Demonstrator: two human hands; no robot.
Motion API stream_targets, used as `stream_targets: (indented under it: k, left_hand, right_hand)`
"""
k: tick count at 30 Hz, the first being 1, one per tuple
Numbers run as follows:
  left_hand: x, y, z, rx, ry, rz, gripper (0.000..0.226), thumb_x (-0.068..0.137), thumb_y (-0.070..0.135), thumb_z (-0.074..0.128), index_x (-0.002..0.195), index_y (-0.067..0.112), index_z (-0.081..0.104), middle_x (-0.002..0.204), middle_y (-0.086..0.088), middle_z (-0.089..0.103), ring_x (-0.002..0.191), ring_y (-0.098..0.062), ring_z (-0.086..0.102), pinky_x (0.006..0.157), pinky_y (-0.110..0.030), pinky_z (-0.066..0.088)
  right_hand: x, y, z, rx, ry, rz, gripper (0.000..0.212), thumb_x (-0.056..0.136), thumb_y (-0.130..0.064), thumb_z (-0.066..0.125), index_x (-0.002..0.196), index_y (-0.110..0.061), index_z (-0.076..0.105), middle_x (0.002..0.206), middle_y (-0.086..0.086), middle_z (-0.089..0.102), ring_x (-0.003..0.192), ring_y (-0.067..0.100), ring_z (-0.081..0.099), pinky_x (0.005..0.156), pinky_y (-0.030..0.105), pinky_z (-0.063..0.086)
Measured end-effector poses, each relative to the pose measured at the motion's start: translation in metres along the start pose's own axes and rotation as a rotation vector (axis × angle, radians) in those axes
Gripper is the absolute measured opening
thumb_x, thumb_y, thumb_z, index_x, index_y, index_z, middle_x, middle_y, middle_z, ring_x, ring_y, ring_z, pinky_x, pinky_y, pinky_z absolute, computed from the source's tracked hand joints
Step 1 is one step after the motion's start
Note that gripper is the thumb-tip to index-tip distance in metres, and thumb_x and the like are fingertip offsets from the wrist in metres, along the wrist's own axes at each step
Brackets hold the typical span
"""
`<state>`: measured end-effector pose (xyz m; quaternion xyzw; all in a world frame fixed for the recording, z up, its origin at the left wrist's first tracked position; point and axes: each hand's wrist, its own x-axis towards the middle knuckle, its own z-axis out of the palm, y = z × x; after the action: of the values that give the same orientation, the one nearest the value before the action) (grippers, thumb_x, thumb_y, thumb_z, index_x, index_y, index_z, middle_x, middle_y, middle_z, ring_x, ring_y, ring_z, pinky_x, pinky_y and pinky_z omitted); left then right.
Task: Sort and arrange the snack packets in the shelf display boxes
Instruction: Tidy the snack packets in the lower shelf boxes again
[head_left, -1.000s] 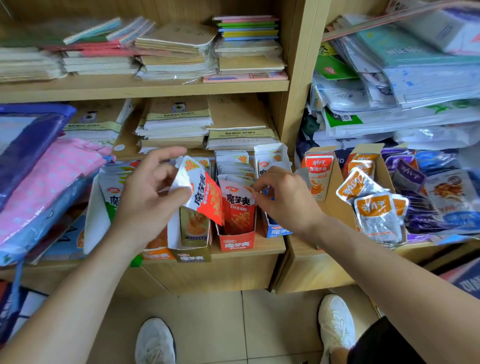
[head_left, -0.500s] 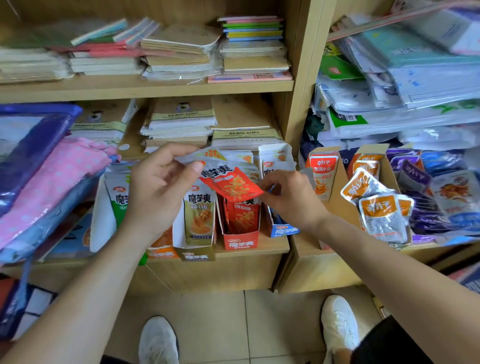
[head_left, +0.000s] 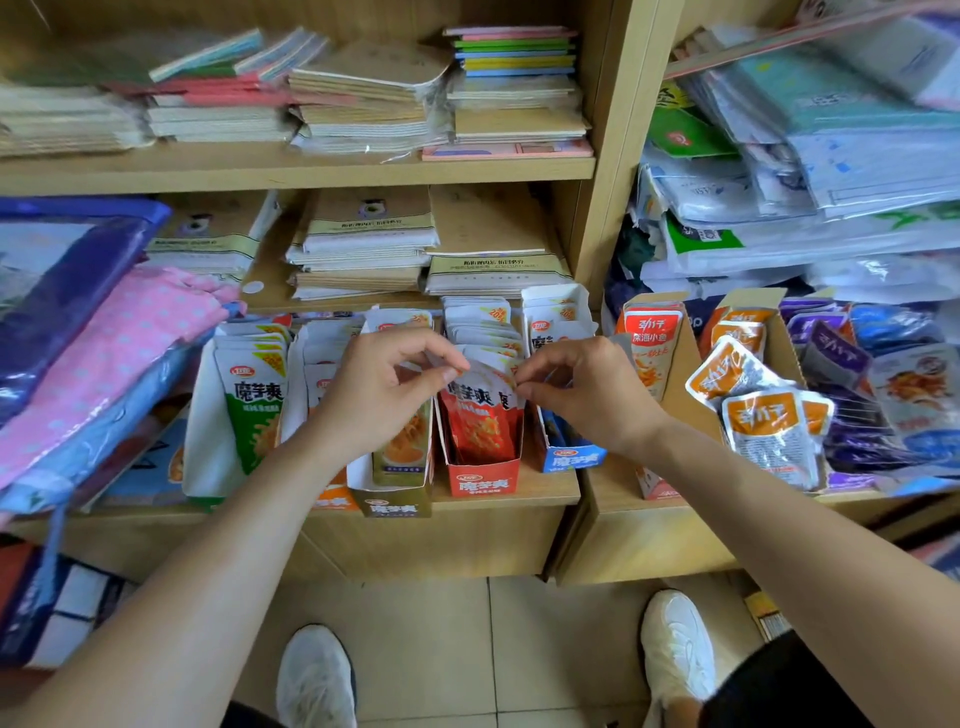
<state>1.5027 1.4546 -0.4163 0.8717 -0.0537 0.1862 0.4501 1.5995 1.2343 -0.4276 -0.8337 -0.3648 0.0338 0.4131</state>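
A red foil snack packet (head_left: 480, 423) w/ a white top edge is held upright at the front of a red cardboard display box (head_left: 483, 482). The box is set on the lower wooden shelf (head_left: 545, 491), between an olive-gold display box (head_left: 397, 501) on its L and a blue display box (head_left: 571, 460) on its R. The packet's top L corner is pinched between thumb & forefinger of the left hand (head_left: 382, 400), and the top R corner is pinched the same way by the right hand (head_left: 589, 397). The other fingers of both hands are loosely curled. The packet's lower half is tucked inside the box, and more white-topped packets are ranked behind it. Further L, a white-and-green display box (head_left: 205, 415) is filled w/ green packets (head_left: 252, 410), the front one upright. In the next shelf bay to the R, a brown cardboard box (head_left: 753, 301) is loaded w/ orange-and-white packets (head_left: 769, 426), some tipped askew. Purple packets (head_left: 836, 358) are piled just beside them. Stacks of kraft-covered notebooks (head_left: 363, 244) are laid flat behind the boxes & on the shelf above. Pink dotted fabric (head_left: 119, 332) is draped at far L. Two white shoes (head_left: 314, 675) are seen on the tiled floor (head_left: 426, 634) below.
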Motion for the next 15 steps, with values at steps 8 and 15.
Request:
stream_targets:
  k: [8, 15]
  left_hand:
    - [-0.002, 0.003, 0.026, 0.096, 0.026, -0.073, 0.027, 0.08, 0.009, 0.083, 0.101, 0.024, 0.073, 0.091, 0.013, 0.07, 0.083, -0.005, 0.071, 0.075, -0.033, 0.062]
    - [0.002, -0.008, -0.012, 0.311, 0.288, -0.113, 0.025, 0.083, 0.016, 0.078, 0.104, 0.029, 0.071, 0.085, 0.016, 0.066, 0.078, -0.005, 0.064, 0.072, -0.029, 0.057]
  right_hand:
    - [-0.01, -0.015, 0.005, 0.002, 0.053, -0.053, 0.036, 0.08, -0.029, 0.083, 0.111, -0.021, 0.068, 0.102, -0.007, 0.066, 0.081, 0.01, 0.064, 0.068, 0.021, 0.053]
    - [-0.008, -0.018, 0.022, -0.239, 0.18, -0.192, 0.039, 0.086, -0.008, 0.074, 0.122, -0.015, 0.06, 0.11, -0.003, 0.061, 0.091, 0.013, 0.062, 0.069, 0.019, 0.048]
